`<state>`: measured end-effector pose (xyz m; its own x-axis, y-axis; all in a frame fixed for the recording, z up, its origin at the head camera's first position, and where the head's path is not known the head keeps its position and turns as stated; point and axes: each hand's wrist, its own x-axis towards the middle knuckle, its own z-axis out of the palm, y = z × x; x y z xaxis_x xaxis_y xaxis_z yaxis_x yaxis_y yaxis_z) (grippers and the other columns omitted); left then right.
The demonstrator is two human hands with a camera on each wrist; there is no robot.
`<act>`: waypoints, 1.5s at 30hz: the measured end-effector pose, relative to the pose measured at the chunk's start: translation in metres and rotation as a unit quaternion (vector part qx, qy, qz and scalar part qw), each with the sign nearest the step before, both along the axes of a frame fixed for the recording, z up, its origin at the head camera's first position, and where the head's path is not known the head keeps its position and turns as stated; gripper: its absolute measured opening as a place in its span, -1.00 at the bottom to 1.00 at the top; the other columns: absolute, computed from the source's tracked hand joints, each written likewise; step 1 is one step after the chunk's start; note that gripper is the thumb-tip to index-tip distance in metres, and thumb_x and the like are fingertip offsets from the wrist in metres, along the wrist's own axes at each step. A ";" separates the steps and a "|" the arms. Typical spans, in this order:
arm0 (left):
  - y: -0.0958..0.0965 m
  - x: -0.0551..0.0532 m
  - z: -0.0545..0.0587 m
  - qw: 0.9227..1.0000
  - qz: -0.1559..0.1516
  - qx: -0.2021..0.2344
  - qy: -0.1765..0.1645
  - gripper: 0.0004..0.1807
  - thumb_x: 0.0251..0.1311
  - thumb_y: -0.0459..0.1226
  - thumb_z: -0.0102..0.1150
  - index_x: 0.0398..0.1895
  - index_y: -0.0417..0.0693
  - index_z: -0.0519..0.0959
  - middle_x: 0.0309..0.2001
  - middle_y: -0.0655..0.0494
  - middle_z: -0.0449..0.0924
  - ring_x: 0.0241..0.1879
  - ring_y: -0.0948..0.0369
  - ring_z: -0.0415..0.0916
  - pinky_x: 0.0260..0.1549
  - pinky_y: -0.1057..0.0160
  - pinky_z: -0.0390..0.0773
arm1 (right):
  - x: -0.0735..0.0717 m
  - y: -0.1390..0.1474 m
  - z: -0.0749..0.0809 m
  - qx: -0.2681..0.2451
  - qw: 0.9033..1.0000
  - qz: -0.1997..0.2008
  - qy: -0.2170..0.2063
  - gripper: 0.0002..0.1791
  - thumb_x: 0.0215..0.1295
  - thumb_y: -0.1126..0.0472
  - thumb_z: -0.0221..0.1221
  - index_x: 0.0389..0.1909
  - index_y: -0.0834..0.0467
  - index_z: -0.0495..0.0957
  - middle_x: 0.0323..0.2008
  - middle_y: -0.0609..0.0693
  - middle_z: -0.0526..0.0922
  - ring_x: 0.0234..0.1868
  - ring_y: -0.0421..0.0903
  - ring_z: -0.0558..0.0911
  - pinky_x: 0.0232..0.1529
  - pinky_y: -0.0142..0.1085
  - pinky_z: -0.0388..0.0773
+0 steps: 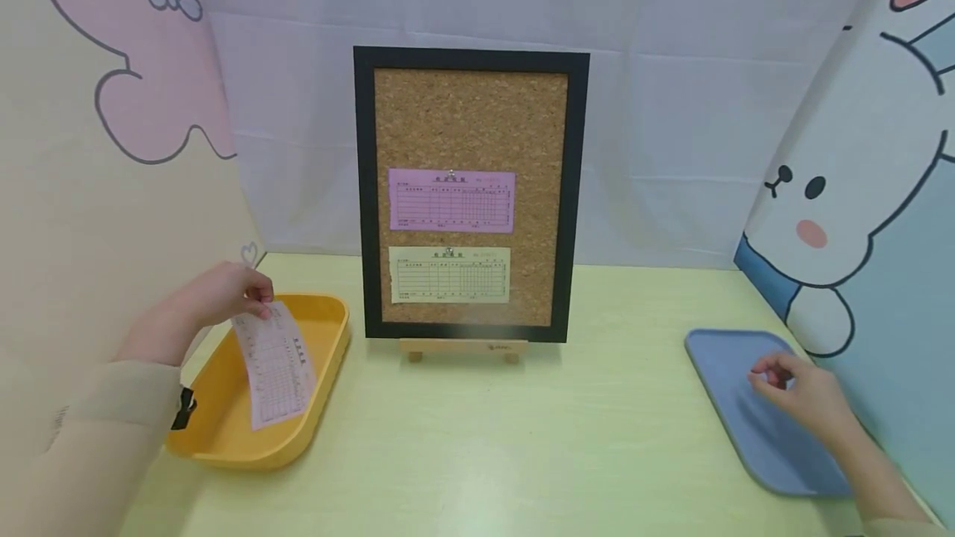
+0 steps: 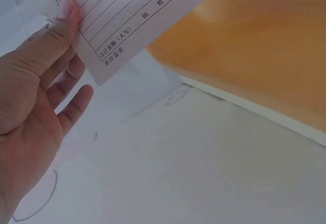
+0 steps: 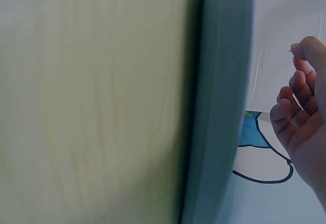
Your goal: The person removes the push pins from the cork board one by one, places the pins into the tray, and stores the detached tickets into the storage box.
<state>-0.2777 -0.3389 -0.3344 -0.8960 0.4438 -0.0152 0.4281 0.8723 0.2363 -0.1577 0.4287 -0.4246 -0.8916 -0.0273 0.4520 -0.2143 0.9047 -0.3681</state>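
Observation:
Above the yellow tray (image 1: 339, 355), my left hand (image 1: 227, 292) pinches a pale pink printed receipt slip (image 1: 279, 371) by its upper end. The slip hangs down at a slant, overlapping the tray in the head view. In the left wrist view, the thumb lies on the face of the slip (image 2: 132, 25) near one edge. Over the blue tray (image 1: 746, 437), my right hand (image 1: 806, 396) has its thumb and forefinger together. The right wrist view shows a thin pointed tip, like a pushpin's (image 3: 291, 51), sticking out between them; its head is hidden by the fingers.
A black-framed cork board (image 1: 470, 123) stands on a small wooden easel (image 1: 462, 345) at the table's back. Pinned on it are a purple slip (image 1: 451, 201) and, below, a pale yellow-green slip (image 1: 450, 276). Fabric walls with cartoon prints border the table (image 1: 522, 437).

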 end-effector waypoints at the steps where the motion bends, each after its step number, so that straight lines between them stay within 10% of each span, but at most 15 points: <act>1: 0.001 -0.001 -0.003 1.000 -0.002 0.000 0.001 -0.83 -0.06 -0.31 0.40 -0.56 0.01 0.54 -0.53 0.22 0.45 -0.45 0.20 0.36 -0.44 0.28 0.36 | 0.000 0.001 -0.002 0.007 1.000 0.003 -0.008 -0.80 -0.06 0.32 0.36 -0.53 0.06 0.51 -0.62 -0.31 0.35 -0.55 -0.43 0.29 -0.57 -0.50 0.18; 27: 0.021 -0.008 -0.055 0.999 -0.034 -0.008 -0.026 -0.78 -0.07 -0.24 0.41 -0.61 -0.01 0.49 -0.59 0.24 0.40 -0.51 0.26 0.33 -0.48 0.33 0.33 | -0.006 0.018 -0.017 0.054 0.976 0.024 -0.210 -0.87 0.07 0.25 0.29 -0.46 0.13 0.51 -0.55 -0.10 0.40 -0.53 -0.36 0.27 -0.51 -0.39 0.27; 45: 0.023 -0.007 -0.068 0.999 -0.001 -0.020 -0.026 -0.80 -0.07 -0.23 0.43 -0.51 -0.03 0.54 -0.54 0.21 0.42 -0.46 0.22 0.34 -0.43 0.27 0.32 | -0.002 0.023 -0.013 0.049 0.979 0.035 -0.194 -0.86 0.05 0.25 0.32 -0.44 0.13 0.52 -0.55 -0.15 0.42 -0.53 -0.40 0.31 -0.51 -0.39 0.33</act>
